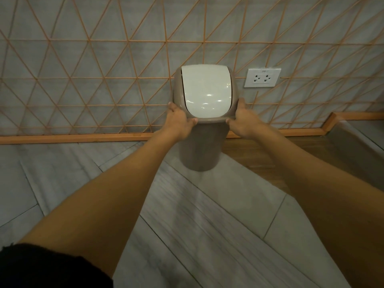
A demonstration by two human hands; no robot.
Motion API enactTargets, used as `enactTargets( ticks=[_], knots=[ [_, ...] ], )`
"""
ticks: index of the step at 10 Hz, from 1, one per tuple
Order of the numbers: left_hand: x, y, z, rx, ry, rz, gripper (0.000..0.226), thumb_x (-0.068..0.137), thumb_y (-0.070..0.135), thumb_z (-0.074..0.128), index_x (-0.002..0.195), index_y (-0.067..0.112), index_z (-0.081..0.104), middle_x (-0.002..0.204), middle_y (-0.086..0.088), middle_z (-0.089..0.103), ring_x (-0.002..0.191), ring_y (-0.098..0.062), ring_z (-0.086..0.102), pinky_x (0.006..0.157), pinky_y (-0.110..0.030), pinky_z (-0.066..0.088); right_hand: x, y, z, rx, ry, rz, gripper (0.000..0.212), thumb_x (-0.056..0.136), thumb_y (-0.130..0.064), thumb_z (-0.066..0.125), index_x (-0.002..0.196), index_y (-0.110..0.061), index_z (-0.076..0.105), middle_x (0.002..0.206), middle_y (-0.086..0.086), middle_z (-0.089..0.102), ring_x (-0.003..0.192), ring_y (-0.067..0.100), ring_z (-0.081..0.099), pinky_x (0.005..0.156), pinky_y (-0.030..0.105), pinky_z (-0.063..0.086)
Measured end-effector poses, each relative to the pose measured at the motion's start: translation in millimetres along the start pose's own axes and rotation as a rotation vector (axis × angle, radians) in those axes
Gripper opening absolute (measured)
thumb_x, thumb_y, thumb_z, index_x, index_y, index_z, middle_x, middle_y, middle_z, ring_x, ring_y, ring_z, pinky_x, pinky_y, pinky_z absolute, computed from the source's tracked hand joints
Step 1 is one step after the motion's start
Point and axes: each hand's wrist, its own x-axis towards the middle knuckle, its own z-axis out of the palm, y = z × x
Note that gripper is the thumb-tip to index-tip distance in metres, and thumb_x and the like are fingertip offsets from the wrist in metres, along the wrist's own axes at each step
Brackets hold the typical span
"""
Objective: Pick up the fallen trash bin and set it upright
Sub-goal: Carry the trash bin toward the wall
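Observation:
The trash bin (200, 150) is a taupe plastic tub with a domed top and a white swing lid (206, 91). It stands upright near the wall, its base at the grey floor tiles. My left hand (178, 119) grips the left side of the bin's top rim, thumb under the rim's front. On the right side of the same rim, my right hand (245, 119) holds the bin, fingers running up along the dome. Both forearms reach forward from the bottom of the view.
A grey wall with an orange triangular lattice (104, 80) is right behind the bin. A white double power socket (262, 77) sits on the wall to the bin's right. An orange skirting (72, 138) runs along the floor; a wooden strip (270, 150) lies to the right.

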Motion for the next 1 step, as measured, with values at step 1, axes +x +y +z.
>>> enactTargets(
  ticks=[1],
  knots=[
    [-12.6, -1.4, -10.3, 0.099, 0.062, 0.136, 0.095, 0.095, 0.035, 0.057, 0.154, 0.002, -0.009, 0.163, -0.019, 0.004, 0.149, -0.035, 0.014, 0.121, -0.048, 0.02, -7.6, -7.1, -12.4, -0.018, 0.156, -0.09, 0.058, 0.092, -0.01, 0.048, 0.143, -0.003, 0.023, 0.139, 0.022, 0.041, 0.12, 0.041, 0.047, 0.088, 0.041, 0.041]
  ],
)
